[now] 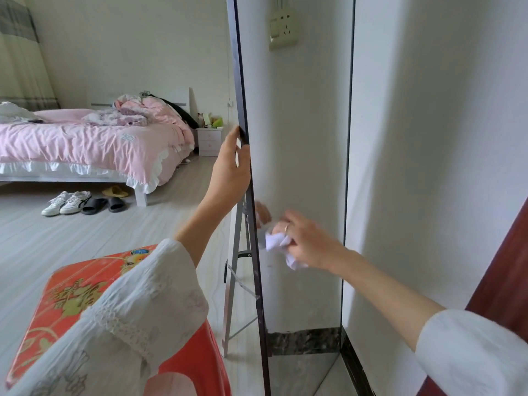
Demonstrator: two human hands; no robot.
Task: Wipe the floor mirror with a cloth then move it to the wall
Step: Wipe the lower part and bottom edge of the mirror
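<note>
The tall floor mirror [300, 138] stands upright in front of me, seen at a steep angle, with a thin dark frame and a grey metal stand [233, 295] behind it. Its glass reflects the white wall and a wall socket. My left hand [231, 170] grips the mirror's left frame edge at mid height. My right hand [305, 241] holds a crumpled white cloth [278, 242] pressed against the glass in its lower half. A faint reflection of the cloth and fingers shows next to it.
The white wall [443, 138] runs along the right, just behind the mirror's right edge, with a dark skirting at the floor. A red box [71, 304] sits at lower left. A pink bed [85, 138], shoes [67, 202] and a nightstand [210, 141] stand further back.
</note>
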